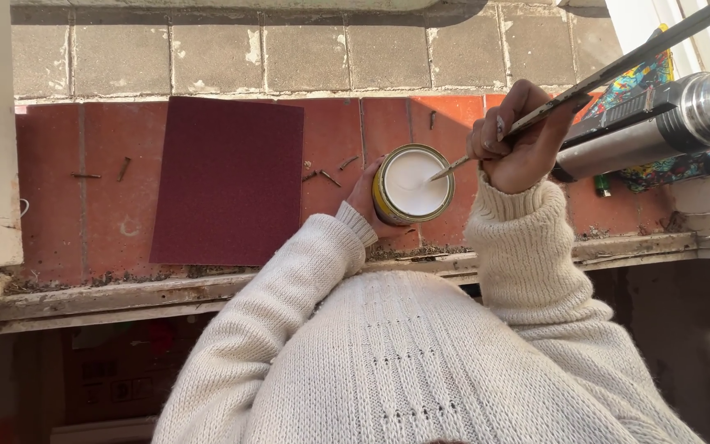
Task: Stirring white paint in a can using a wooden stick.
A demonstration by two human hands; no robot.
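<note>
The brush (486, 148) slants from upper right down-left, its tip dipped in the white paint filling the open tin (412, 184) on the red sill (108, 214). Right hand (519, 136) grips the brush; left hand (366, 197) clasps the tin.

Both hands engaged at the paint can (412, 184).
Left hand (365, 197) cupped against the can's left side; right hand (518, 140) fisted just right of it, grip closed, wrist bent, both sleeved forearms raised.

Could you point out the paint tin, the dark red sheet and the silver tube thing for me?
paint tin (411, 182): head view, on the white paint inside.
dark red sheet (228, 181): head view, its middle.
silver tube (647, 127): head view, on its barrel.
</note>
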